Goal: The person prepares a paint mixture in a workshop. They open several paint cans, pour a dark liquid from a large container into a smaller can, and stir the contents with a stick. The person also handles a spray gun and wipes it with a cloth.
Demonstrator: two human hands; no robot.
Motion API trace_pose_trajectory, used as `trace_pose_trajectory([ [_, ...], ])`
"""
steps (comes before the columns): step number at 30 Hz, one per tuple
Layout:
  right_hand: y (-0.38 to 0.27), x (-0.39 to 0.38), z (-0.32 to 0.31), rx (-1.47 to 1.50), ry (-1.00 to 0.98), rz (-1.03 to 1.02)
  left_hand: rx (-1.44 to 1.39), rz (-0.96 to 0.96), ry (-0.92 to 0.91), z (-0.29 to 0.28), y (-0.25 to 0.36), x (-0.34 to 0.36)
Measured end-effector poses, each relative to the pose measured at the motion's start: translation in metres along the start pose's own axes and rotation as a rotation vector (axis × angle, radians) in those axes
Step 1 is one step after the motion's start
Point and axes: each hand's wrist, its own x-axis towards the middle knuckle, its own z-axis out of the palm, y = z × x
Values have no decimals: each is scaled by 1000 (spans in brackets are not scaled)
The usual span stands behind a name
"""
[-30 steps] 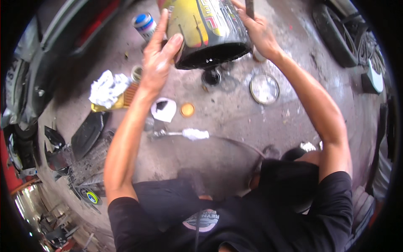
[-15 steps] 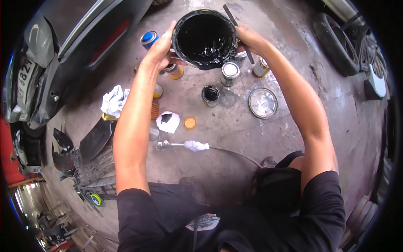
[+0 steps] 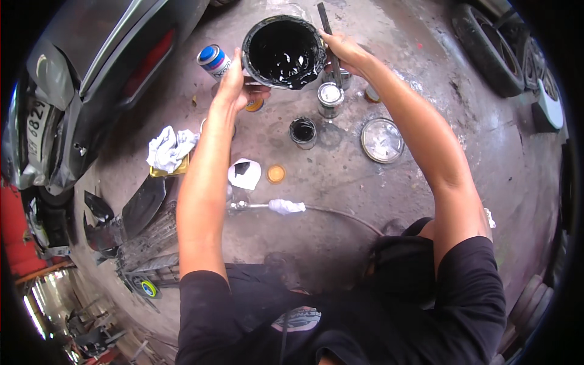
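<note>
Both hands grip a large bucket (image 3: 283, 52) of glossy black paint, its mouth facing me and black running over the lower rim. My left hand (image 3: 234, 88) is closed on its left side; my right hand (image 3: 344, 52) is closed on the right side, with a dark flat stick (image 3: 325, 18) against it. Around the bucket stand a blue-capped can (image 3: 213, 59), a silver can (image 3: 330, 98) and a small open can (image 3: 303, 130) of black paint. A round metal lid (image 3: 382, 141), an orange cap (image 3: 275, 174) and a white paper piece (image 3: 246, 176) lie below on the floor.
A grey car (image 3: 85, 73) and black body panels (image 3: 140, 207) are at left, near crumpled white rags (image 3: 170, 149) on a yellow container. A tool (image 3: 286, 206) wrapped in white cloth lies on its hose. A tire (image 3: 483, 55) and a white object (image 3: 544, 112) are at right.
The bucket has turned from showing its yellow side to showing its paint-filled mouth, then shifted slightly left. The stick stands more upright in view. Both hands stay on the bucket.
</note>
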Motion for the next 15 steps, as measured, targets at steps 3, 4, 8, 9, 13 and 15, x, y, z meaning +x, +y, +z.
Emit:
trace_pose_trajectory([
  [3,20,13,7,24,-28,-2,-58,-37,9,-19,-26,16],
  [4,29,18,1,32,-21,2,-67,-69,25,-14,-30,18],
  [8,57,35,-17,-92,60,85,-20,-176,185,39,-26,-6],
  [9,59,39,-12,-92,18,107,-40,-183,185,34,-27,-6],
  [13,61,36,-7,-84,-11,93,-97,-168,259,36,-32,-6],
  [15,54,35,-8,-178,43,80,-109,-190,242,40,-24,-7],
])
